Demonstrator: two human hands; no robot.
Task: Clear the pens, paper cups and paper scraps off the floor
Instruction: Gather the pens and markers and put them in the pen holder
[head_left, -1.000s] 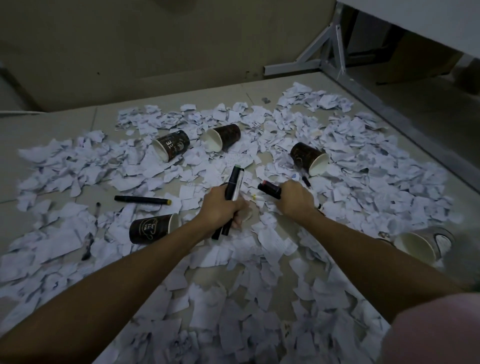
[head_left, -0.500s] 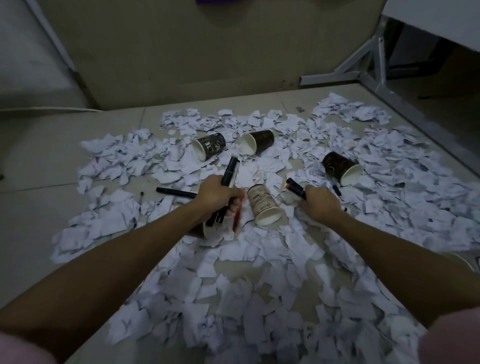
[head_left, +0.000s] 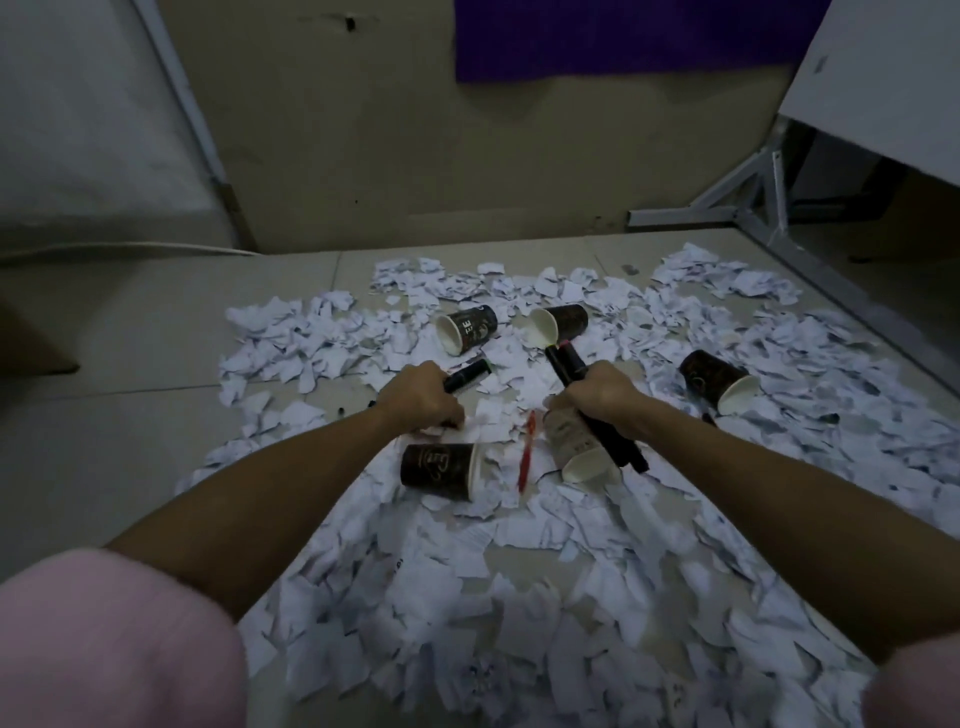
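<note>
Lying between both hands, red pen (head_left: 526, 456), long axis running near-to-far. Left hand (head_left: 418, 397) clamped on marker (head_left: 467, 375); right hand (head_left: 597, 397) clamped on markers (head_left: 569, 366), slightly nearer.

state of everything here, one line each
left hand: grips a black marker
right hand: grips a bundle of black markers
red pen: lying loose on the scraps
five paper cups, e.g.: all tipped on their sides
paper scraps: spread over the floor
</note>
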